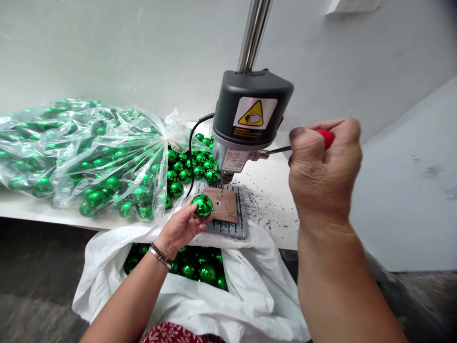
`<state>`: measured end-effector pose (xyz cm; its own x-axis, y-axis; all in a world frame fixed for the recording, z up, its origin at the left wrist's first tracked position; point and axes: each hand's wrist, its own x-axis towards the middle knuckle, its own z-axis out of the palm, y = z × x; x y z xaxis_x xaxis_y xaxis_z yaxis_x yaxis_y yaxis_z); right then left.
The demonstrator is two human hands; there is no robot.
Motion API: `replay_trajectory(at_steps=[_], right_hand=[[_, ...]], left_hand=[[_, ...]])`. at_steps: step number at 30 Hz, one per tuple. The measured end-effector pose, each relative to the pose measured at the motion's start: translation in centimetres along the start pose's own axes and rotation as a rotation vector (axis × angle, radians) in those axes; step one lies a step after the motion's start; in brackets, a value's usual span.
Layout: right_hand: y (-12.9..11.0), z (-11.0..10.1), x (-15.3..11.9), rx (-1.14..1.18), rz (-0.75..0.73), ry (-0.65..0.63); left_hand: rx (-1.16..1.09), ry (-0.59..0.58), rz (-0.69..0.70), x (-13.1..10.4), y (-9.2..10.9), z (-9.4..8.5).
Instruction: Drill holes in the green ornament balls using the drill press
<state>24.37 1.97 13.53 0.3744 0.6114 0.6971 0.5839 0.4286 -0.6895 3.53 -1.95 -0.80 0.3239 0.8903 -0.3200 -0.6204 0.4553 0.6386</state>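
Between the thumb and fingers of my left hand (183, 226) is a shiny green bauble (202, 206), held at the left edge of a brown board (228, 209). That board has a small hole and lies on the grey base plate (241, 231) of a bench drill press (253, 107). The thin drill bit points down over the board, to the right of the bauble and apart from it. My right hand (323, 166) is wrapped round the red-knobbed lever (326, 138) on the drill's right side, raised level with the motor housing.
A clear plastic bag (107, 157) full of green baubles lies on the white table (282, 209) at left. Loose baubles (185, 174) sit behind the drill. In front, a white sack (253, 276) holds more baubles. Dark shavings are scattered around the base; a black cable (193, 157) loops at its left.
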Motion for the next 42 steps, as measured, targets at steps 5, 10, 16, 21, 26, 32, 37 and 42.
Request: replay_trajectory(at_steps=[5, 10, 16, 21, 26, 32, 37, 42], right_hand=[[-0.3, 0.1, 0.0, -0.007, 0.062, 0.006], [-0.3, 0.0, 0.0, -0.023, 0.025, 0.014], [-0.5, 0.0, 0.0, -0.026, -0.010, 0.027], [-0.3, 0.1, -0.1, -0.009, -0.030, 0.040], [-0.1, 0.1, -0.1, -0.004, -0.021, 0.017], [-0.4, -0.1, 0.2, -0.035, 0.029, -0.010], [-0.9, -0.2, 1.4, -0.099, 0.036, -0.090], [-1.3, 0.0, 2.3, -0.113, 0.032, -0.074]], left_hand=[[0.421, 0.152, 0.167, 1.4, 0.6, -0.1], [0.860, 0.197, 0.334, 3.8, 0.8, -0.2], [1.074, 0.188, 0.322, 5.0, 1.1, 0.7], [1.216, 0.187, 0.312, 5.0, 1.5, 1.4], [1.280, 0.206, 0.304, 5.0, 1.5, 1.7], [1.430, 0.231, 0.259, 5.1, 1.5, 2.5], [1.511, 0.164, 0.299, 6.1, 1.2, 2.8], [1.446, 0.164, 0.270, 6.6, 0.9, 2.8]])
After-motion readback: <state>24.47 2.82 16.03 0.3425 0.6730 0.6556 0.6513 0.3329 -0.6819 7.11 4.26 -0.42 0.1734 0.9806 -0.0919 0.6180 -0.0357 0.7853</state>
